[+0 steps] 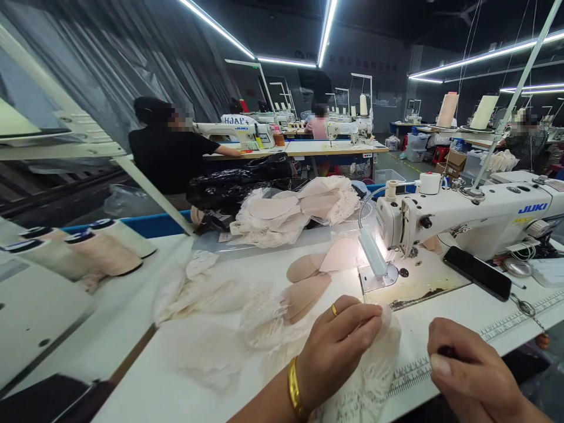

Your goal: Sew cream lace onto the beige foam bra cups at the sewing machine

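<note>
My left hand (339, 349), with a gold ring and bracelet, pinches the edge of a cream lace piece (381, 358) at the front of the white table. To its right, my right hand (473, 370) is curled around a small dark object (446, 351), mostly hidden by the fingers. Beige cup-shaped pieces (308, 296) lie behind my left hand, and more sheer lace fabric (211, 305) spreads out to the left. Beyond my hands is a white sewing machine (476, 214), its lamp lighting the needle area.
A black phone (478, 273) lies on the machine bed's right side. A ruler strip (414, 373) runs along the front edge. Thread cones (103, 247) stand at left. Lace and cups (295, 208) are heaped behind. A person in black (163, 147) sits beyond.
</note>
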